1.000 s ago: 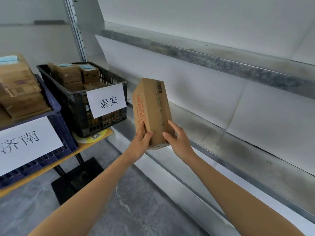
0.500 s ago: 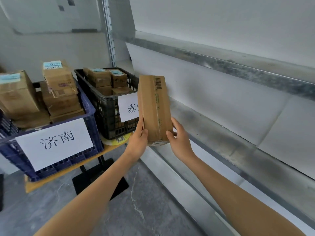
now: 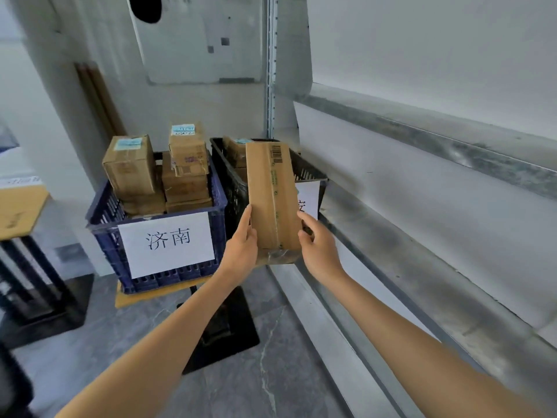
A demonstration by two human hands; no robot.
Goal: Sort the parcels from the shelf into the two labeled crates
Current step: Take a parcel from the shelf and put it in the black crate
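Grip closed on the parcel [image 3: 271,200] from both sides: left hand [image 3: 241,251] along its left edge, right hand [image 3: 319,248] curled on its right edge, holding the lower end, parcel upright in the air. Right of the parcel, the metal shelf [image 3: 422,267]. Left of it, the blue crate [image 3: 105,236] labelled 济南, stacked with boxes [image 3: 187,170]. Directly behind it, the black crate [image 3: 235,188].

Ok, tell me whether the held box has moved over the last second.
Yes. The box has moved left, away from the shelf: it was right of the label on the black crate and now covers most of it.
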